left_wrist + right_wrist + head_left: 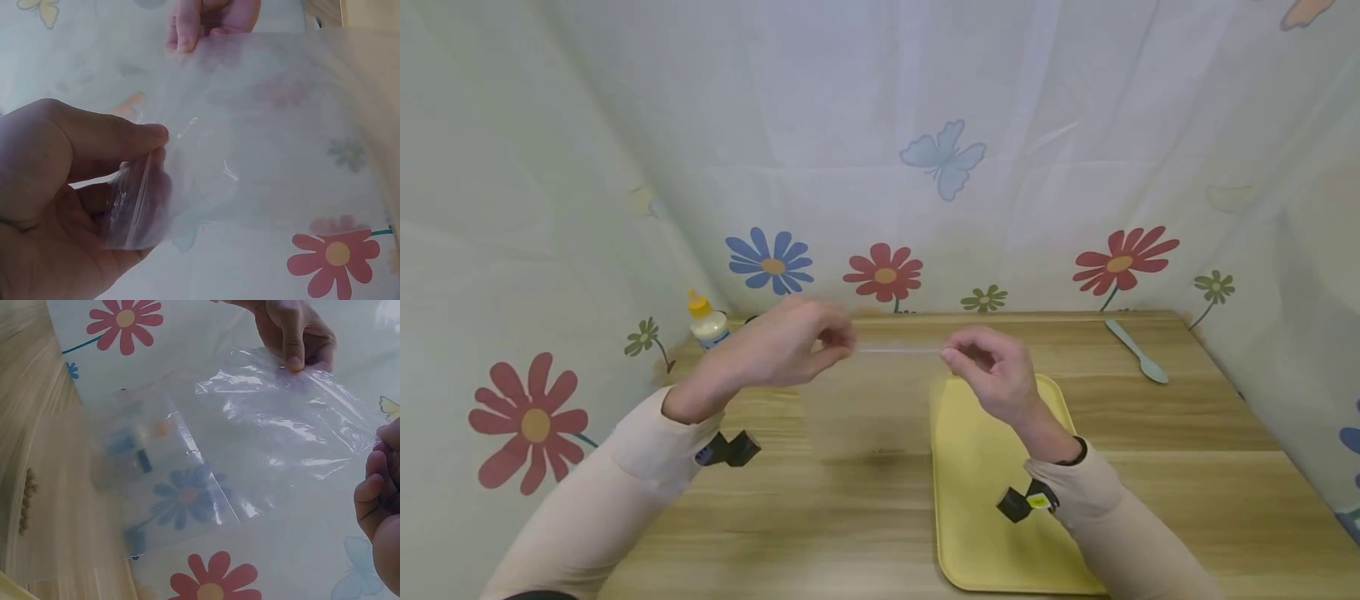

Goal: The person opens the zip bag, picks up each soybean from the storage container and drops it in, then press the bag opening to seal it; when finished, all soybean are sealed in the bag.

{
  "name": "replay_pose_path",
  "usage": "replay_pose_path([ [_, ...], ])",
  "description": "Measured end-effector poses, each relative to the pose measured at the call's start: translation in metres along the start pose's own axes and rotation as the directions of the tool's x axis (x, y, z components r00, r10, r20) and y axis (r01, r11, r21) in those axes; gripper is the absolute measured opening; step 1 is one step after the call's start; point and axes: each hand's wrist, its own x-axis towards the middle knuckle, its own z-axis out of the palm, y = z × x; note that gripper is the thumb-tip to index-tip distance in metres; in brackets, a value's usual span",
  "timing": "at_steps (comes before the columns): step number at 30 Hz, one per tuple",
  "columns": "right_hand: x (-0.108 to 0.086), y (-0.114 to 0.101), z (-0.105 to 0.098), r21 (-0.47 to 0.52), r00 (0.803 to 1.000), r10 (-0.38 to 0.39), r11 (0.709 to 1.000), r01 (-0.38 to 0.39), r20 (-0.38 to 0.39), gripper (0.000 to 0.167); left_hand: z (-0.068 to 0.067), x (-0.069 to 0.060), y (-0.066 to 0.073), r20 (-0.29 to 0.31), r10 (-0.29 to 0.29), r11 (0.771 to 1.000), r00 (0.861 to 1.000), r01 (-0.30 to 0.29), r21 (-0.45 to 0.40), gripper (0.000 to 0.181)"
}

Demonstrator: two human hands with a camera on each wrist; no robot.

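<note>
A clear plastic zip bag [880, 400] hangs from both hands above the table, its top edge stretched between them. My left hand [790, 342] pinches one top corner between thumb and fingers. The other corner is pinched by my right hand [1000, 371], over the far end of a yellow tray [985, 508]. In the left wrist view a seal strip runs across the bag [250, 137] close to the thumb. The right wrist view shows the bag [269, 419] creased and shiny, with the curtain pattern showing through it.
A bottle with a yellow cap [707, 321] stands at the back left, partly behind the left arm. A pale blue spoon [1137, 352] lies at the back right. Several small brown round things [27, 500] appear on the table's left in the right wrist view. A flowered curtain [842, 167] surrounds the table.
</note>
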Motion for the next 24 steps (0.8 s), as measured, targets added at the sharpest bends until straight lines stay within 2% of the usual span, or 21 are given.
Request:
replay_pose_path([
  [4,-0.001,-0.002,-0.002,0.038,1.000,-0.007,0.999,0.007,0.007,0.008,-0.003,-0.011,-0.004,-0.050,0.040,0.999,0.998,-0.039,0.013,0.007],
  [10,-0.004,-0.007,-0.006,0.058,1.000,-0.003,0.998,0.002,0.003,0.008,-0.004,-0.028,-0.008,-0.101,0.029,1.000,0.994,-0.029,0.004,0.004],
  [16,-0.006,-0.012,-0.008,0.076,0.999,-0.044,0.996,0.042,0.015,0.012,-0.004,-0.045,-0.008,-0.134,0.019,1.000,0.991,-0.021,-0.017,0.002],
  [24,-0.010,-0.026,-0.009,0.044,0.997,-0.081,0.996,0.080,0.020,0.019,-0.006,-0.067,0.000,-0.168,0.004,1.000,0.986,-0.004,0.002,0.016],
])
